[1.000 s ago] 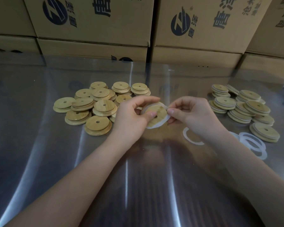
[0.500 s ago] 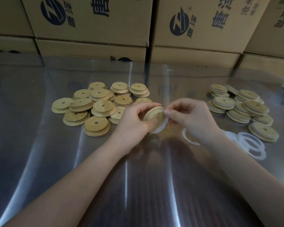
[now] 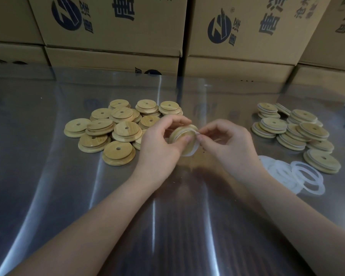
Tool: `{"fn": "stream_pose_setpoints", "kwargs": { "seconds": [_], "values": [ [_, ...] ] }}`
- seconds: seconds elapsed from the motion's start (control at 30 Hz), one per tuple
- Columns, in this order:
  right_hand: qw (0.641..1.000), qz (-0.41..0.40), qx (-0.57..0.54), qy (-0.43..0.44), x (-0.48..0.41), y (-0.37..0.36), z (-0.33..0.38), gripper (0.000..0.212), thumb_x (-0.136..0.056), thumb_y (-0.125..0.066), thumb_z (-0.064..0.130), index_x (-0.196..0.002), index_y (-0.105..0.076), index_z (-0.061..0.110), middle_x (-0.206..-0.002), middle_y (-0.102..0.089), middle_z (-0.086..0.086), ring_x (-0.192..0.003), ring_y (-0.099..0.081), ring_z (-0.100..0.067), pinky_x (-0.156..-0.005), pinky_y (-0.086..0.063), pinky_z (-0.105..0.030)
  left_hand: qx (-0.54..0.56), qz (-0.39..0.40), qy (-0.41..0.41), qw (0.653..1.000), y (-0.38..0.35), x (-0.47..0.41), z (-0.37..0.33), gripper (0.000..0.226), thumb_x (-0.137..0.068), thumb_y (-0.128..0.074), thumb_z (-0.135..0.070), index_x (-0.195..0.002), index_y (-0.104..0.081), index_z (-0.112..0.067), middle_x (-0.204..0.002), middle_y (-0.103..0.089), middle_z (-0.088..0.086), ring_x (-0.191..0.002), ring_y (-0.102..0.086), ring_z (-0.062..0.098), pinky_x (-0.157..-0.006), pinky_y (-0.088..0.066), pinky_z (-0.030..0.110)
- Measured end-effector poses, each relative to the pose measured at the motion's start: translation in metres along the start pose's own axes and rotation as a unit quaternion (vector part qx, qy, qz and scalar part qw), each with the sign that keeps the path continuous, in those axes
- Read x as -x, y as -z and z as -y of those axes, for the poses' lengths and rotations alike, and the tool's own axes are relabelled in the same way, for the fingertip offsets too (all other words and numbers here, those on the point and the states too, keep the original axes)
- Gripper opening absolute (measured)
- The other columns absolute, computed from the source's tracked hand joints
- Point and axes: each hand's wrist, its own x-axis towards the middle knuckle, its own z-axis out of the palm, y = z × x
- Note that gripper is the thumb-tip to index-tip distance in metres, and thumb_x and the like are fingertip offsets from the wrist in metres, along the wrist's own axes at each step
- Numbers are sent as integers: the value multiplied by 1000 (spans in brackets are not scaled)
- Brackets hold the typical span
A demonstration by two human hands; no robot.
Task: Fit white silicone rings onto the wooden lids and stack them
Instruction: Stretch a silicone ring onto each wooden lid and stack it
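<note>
Tilting lid (image 3: pixel 182 134), rim up, both hands

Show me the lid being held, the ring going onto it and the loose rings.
held lid (image 3: pixel 182 133), head view, on its wooden rim.
ring being fitted (image 3: pixel 192 151), head view, on the white loop hanging below the lid.
loose rings (image 3: pixel 283 173), head view, on the overlapping white bands.

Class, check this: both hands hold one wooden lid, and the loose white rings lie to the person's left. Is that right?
No. The left hand and right hand hold the wooden lid, but the head view shows the loose white rings lying to the person's right.
</note>
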Motion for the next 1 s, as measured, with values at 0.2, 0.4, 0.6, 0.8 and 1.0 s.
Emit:
{"fn": "stream_pose_setpoints", "kwargs": {
  "seconds": [0.2,0.4,0.6,0.8,1.0],
  "values": [
    [999,-13,-25,-27,-2,1,0,19,-80,-74,4,-71,-70,21,-71,-71,4,-70,-68,-18,-73,-57,-41,-61,11,-21,998,1,-2,-2,23,-81,-70,1,-96,-71,-17,-98,-69,-6,-97,-62,7,-90,-51,34],
    [996,9,-60,-64,-7,7,-2,21,-80,-74,3,-69,-71,20,-70,-73,-3,-69,-70,-24,-76,-59,-45,-70,22,-20,997,2,-3,-4,26,-82,-69,2,-97,-71,-19,-102,-68,-5,-100,-60,6,-92,-49,28],
    [991,62,-82,-88,-12,16,-6,21,-81,-73,2,-68,-72,18,-67,-72,-8,-64,-69,-23,-73,-60,-40,-69,47,-26,996,3,-2,-6,37,-83,-67,5,-110,-70,-21,-108,-64,-5,-104,-59,4,-96,-48,27],
    [996,64,-51,-17,-8,15,-8,28,-80,-75,1,-70,-72,28,-70,-71,2,-66,-66,-14,-68,-56,-29,-69,61,-10,996,4,-1,-3,39,-85,-65,5,-116,-68,-19,-112,-62,-6,-107,-57,2,-99,-46,24],
    [996,27,22,82,-5,11,-4,24,-79,-75,3,-77,-70,26,-76,-66,5,-70,-64,-14,-66,-51,-24,-56,71,-6,996,3,1,-1,33,-83,-68,4,-108,-63,-16,-104,-67,-9,-102,-63,5,-95,-51,33]
  ]
}}
